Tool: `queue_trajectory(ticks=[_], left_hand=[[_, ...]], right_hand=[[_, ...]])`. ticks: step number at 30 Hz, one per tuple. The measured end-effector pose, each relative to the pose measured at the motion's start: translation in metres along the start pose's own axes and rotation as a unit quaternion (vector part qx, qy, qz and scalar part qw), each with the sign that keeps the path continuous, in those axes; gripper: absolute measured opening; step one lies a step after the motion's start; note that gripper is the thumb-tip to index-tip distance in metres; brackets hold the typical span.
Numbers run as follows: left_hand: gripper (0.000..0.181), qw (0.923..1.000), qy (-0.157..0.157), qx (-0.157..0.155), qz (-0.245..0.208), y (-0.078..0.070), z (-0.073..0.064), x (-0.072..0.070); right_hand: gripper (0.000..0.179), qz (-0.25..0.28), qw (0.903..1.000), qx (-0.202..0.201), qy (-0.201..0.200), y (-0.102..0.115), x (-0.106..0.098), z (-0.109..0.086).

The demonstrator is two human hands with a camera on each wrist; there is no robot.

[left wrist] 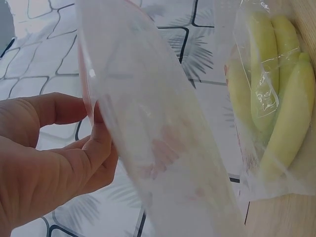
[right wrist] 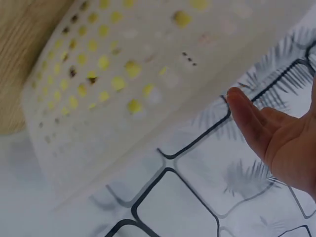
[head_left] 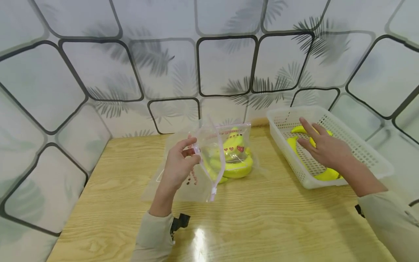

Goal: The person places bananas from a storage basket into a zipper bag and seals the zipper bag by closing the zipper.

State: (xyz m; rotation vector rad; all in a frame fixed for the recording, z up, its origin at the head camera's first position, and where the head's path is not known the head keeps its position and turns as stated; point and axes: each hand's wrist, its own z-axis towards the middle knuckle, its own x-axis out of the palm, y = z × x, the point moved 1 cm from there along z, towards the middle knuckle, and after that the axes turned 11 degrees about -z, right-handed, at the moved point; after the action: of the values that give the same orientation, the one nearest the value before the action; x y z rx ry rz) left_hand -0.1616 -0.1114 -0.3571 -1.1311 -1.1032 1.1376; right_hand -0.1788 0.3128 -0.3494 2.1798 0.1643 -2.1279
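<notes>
My left hand [head_left: 176,163] pinches the rim of a clear zip bag [head_left: 196,191] with a pink edge and red print, held up off the table with its mouth apart. The left wrist view shows thumb and fingers on that rim. Just behind stands another zip bag [left wrist: 249,190] holding several yellow bananas [left wrist: 291,113]; their yellow shows through the held bag in the head view. Over a white perforated basket [head_left: 291,160] at right is my right hand [head_left: 327,145], fingers spread and holding nothing. Several bananas [head_left: 327,174] lie in that basket, partly hidden by the hand.
A light wood table [head_left: 255,218] carries the bags and the basket. Patterned wall covering [head_left: 226,65] closes off the back and both sides, and the basket stands near the back right of the table. A pink slider [head_left: 213,191] sits at the held bag's lower corner.
</notes>
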Motion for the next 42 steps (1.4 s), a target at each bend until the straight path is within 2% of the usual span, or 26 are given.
queue_trajectory(ticks=[4,11,15,19,25,32,37,42], left_hand=[[0.057,1.0,-0.003,-0.002,0.002,0.001,0.001,0.0],[0.057,1.0,0.001,-0.007,0.002,0.005,0.002,0.0],[0.057,1.0,0.0,-0.008,0.001,0.007,0.002,0.0],[0.057,1.0,-0.002,-0.008,0.004,0.007,0.002,0.001],[0.058,0.9999,-0.003,-0.009,0.005,0.005,0.001,0.001],[0.058,0.9998,-0.004,-0.017,0.009,0.006,0.001,-0.004],[0.057,0.9999,-0.005,-0.013,0.009,0.005,0.002,-0.005],[0.057,0.9999,-0.012,-0.009,0.008,0.004,0.001,-0.006]], right_hand=[[0.083,-0.056,0.9968,0.028,0.05,-0.025,0.02,0.003],[0.093,-0.116,0.9883,0.06,0.08,-0.062,0.052,0.007],[0.087,-0.121,0.9867,0.057,0.092,-0.073,0.062,0.008],[0.081,-0.117,0.9863,0.051,0.104,-0.079,0.068,0.011],[0.084,-0.095,0.9853,0.052,0.132,-0.082,0.075,0.013],[0.084,-0.099,0.9839,0.032,0.145,-0.076,0.07,0.017],[0.088,-0.112,0.9809,0.034,0.155,-0.08,0.065,0.026],[0.096,-0.083,0.9791,0.045,0.18,-0.085,0.066,0.035]])
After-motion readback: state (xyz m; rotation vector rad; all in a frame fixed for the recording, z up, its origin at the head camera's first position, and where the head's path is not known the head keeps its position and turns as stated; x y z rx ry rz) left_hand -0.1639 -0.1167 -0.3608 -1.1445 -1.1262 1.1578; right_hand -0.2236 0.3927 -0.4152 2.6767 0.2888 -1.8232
